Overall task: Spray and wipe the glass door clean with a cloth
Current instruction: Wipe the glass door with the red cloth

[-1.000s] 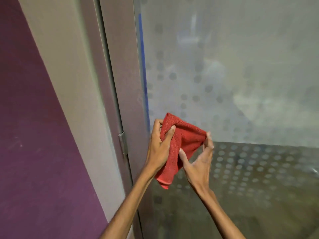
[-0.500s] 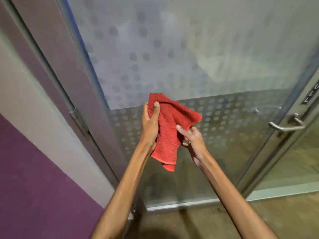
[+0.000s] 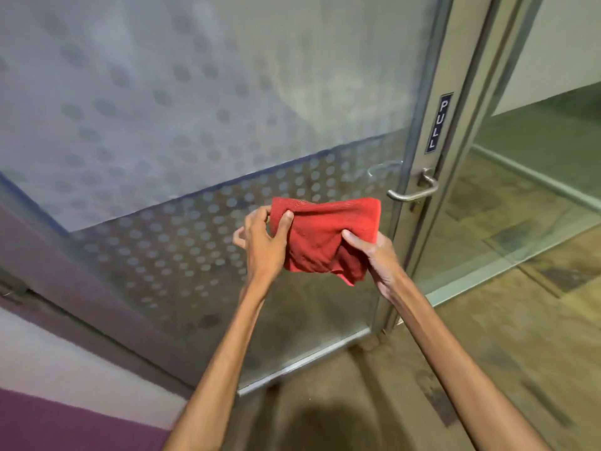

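Note:
A red cloth (image 3: 328, 222) hangs bunched between both hands in front of the glass door (image 3: 182, 131), which has a frosted upper part and a dotted lower band. My left hand (image 3: 263, 242) pinches the cloth's upper left corner with thumb and fingers. My right hand (image 3: 374, 255) grips its lower right part, thumb on top. The cloth is held a little off the glass. No spray bottle is in view.
A metal lever handle (image 3: 411, 192) and a "PULL" sign (image 3: 439, 125) sit on the door's steel frame at right. Beyond it is a second glass panel (image 3: 520, 196). A purple and white wall (image 3: 65, 385) runs along the lower left. Brown floor (image 3: 487, 369) lies below.
The view has swung right and down, bringing the door handle and floor into sight. Both hands kept hold of the cloth and spread it wider, the right hand shifting to its lower right.

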Tool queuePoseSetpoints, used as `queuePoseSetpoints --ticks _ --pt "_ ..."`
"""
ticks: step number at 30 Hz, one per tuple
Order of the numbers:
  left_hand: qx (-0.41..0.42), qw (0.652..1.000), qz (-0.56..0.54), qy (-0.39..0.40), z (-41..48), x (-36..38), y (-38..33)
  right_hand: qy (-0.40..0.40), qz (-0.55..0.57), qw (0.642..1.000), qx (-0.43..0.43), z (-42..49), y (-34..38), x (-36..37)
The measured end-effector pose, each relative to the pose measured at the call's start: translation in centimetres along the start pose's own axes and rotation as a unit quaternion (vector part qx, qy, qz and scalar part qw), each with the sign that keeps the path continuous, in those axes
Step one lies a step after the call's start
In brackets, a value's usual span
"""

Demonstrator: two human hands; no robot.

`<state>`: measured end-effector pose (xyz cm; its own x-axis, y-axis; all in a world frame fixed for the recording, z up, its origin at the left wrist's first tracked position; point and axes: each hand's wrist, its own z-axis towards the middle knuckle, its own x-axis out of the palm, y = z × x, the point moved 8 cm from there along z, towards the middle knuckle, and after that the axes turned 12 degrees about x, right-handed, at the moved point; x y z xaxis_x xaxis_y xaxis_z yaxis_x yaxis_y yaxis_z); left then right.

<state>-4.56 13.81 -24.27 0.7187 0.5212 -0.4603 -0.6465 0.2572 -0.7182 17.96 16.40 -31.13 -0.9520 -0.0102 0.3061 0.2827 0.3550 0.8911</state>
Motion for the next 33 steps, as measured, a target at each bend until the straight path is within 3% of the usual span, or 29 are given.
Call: queuePoseSetpoints --ticks 7,12,15,17,21,24,33 --pt "0.034 0.984 -0.174 0.007 -0.5 8.0 -7.2 -0.058 -0.007 0.998 -0.014 -0.9 3.2 -10.0" --pt "-0.058 0.973 -0.200 0.103 -2.0 17.4 -8.3 -0.117 0.041 0.992 -0.023 -1.5 5.4 -17.8" --pt "-0.202 0.911 -0.283 0.220 -4.8 23.5 -8.6 -0.158 0.078 0.984 0.000 -1.6 5.3 -23.4" --pt "-0.240 0.876 -0.311 0.281 -6.6 26.9 -9.4 -0.154 0.121 0.980 0.017 -1.9 4.8 -26.8" --pt "-0.202 0.844 -0.347 0.354 -8.7 32.7 -12.5 -0.131 0.172 0.976 0.020 -3.4 4.5 -33.3" --pt "-0.147 0.847 -0.344 0.378 -9.3 35.8 -14.8 -0.133 0.118 0.984 0.026 -4.8 4.4 -36.9" --pt "-0.065 0.850 -0.327 0.408 -11.3 44.5 -22.0 -0.261 0.063 0.963 -0.023 -10.8 4.4 -46.7"
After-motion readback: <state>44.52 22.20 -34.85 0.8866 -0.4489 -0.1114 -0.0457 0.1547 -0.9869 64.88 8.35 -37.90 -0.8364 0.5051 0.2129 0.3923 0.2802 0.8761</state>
